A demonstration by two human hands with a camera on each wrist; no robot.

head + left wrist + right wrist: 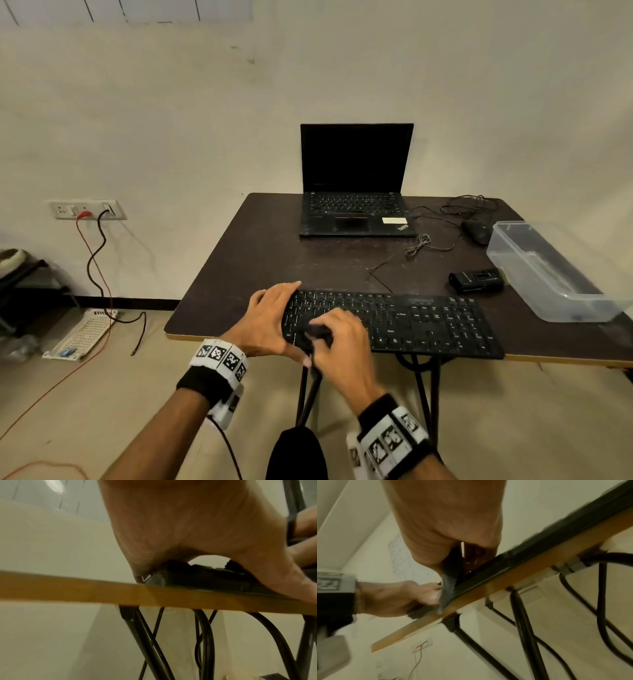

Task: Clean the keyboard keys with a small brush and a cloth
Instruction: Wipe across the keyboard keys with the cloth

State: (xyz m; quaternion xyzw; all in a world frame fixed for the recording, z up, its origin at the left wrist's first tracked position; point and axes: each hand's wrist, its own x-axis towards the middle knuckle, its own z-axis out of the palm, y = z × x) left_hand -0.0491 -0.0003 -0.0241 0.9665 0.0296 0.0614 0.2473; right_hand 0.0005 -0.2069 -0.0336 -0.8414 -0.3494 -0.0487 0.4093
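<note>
A black keyboard [428,322] lies along the front edge of the dark table [260,246]. My left hand [270,315] holds its left end, fingers over the top corner and thumb along the front edge; the left wrist view shows the palm [180,527] arched over the keyboard end [197,577]. My right hand [342,339] pinches a dark cloth [318,331] and presses it on the lower left keys. In the right wrist view a corner of the cloth [448,588] hangs past the keyboard's front edge [530,555]. No brush is in view.
An open black laptop [354,192] stands at the back of the table. To the right are a mouse [476,231], loose cables [421,245], a small black device [476,281] and a clear plastic box [548,270]. Black metal legs cross under the table.
</note>
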